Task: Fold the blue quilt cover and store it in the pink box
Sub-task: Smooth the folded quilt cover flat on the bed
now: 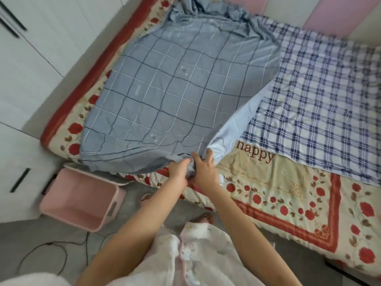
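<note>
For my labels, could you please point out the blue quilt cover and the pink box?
blue quilt cover (165, 89): head view, its flat middle.
pink box (78, 203): head view, its bare inner floor.

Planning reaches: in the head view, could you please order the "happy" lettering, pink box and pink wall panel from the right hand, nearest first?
1. "happy" lettering, beside right hand.
2. pink box, floor, left.
3. pink wall panel, far end.

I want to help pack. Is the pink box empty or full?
Empty: the pink box stands on the floor showing only its bare pink inside.
</note>
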